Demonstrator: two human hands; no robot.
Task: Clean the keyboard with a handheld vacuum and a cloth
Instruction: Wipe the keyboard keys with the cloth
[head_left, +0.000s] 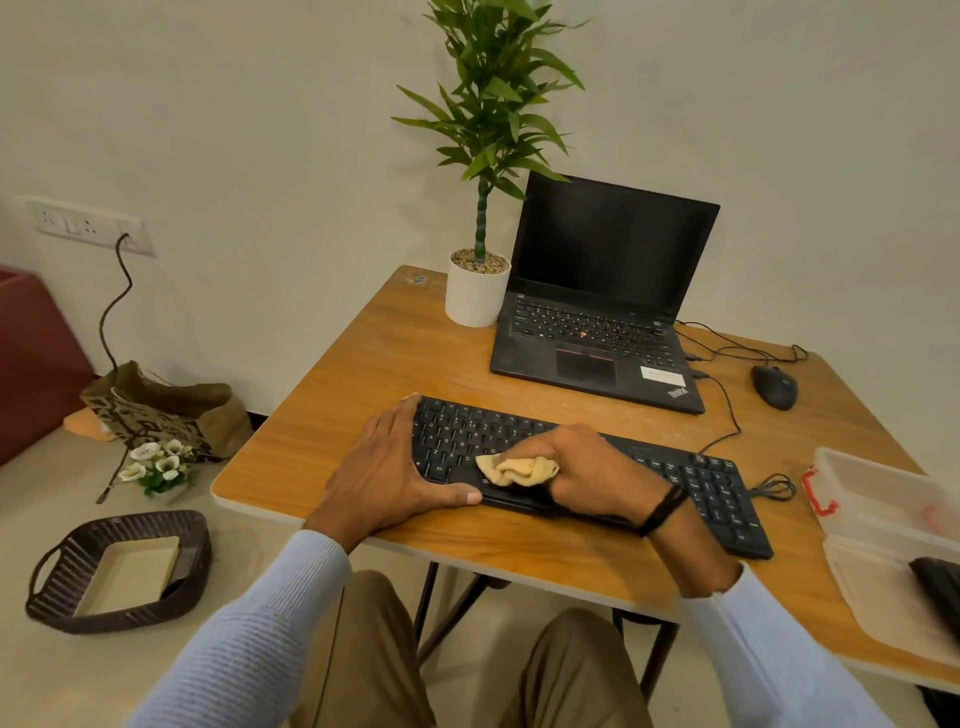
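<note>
1. Head view: my left hand (387, 470) lies flat, fingers straight, over the left end of the keyboard (701, 483), thumb along its front edge, probably to stop it sliding on the desk (363, 374).
2. My right hand (587, 473) clutches the bunched cloth (519, 469) against the middle keys.
3. Laptop (587, 332) and clear box (883, 467) stand near; neither blocks my strokes.

Left hand (387, 467): palm down, flat at the left end of the keyboard (717, 488); fingers (400, 415) straight and together along its left edge, thumb stretched out along its front edge.
Left forearm: reaches in from lower left, covered to the wrist by a light blue ribbed sleeve.
Right hand (592, 475): knuckles up, fingers curled round a bunched tan cloth (519, 470), which it holds down on the keys.
Right wrist: bare, with a dark band (662, 512).
Right forearm: partly bare, light blue sleeve pushed back.
</note>
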